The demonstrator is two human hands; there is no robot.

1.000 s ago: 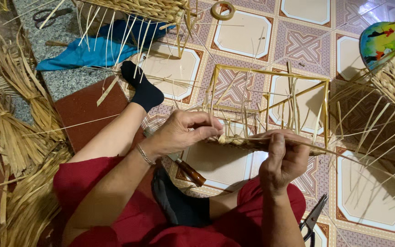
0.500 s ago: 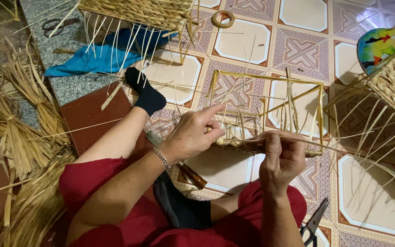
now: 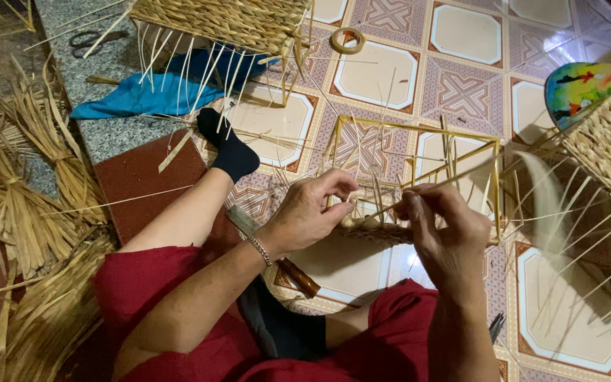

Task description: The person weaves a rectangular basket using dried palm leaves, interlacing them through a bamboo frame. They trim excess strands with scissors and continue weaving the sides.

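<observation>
1. While the right hand (image 3: 447,237) pinches a thin straw strand (image 3: 429,189), the left hand (image 3: 309,216) closes on the woven band (image 3: 376,230) at the near edge of the wire frame (image 3: 419,152), on the tiled floor (image 3: 383,71).
2. Strands look light, springy and likely brittle; best gripped near the weave.
3. Straw bundles (image 3: 22,205) lie at left, finished baskets (image 3: 228,21) beyond.
</observation>
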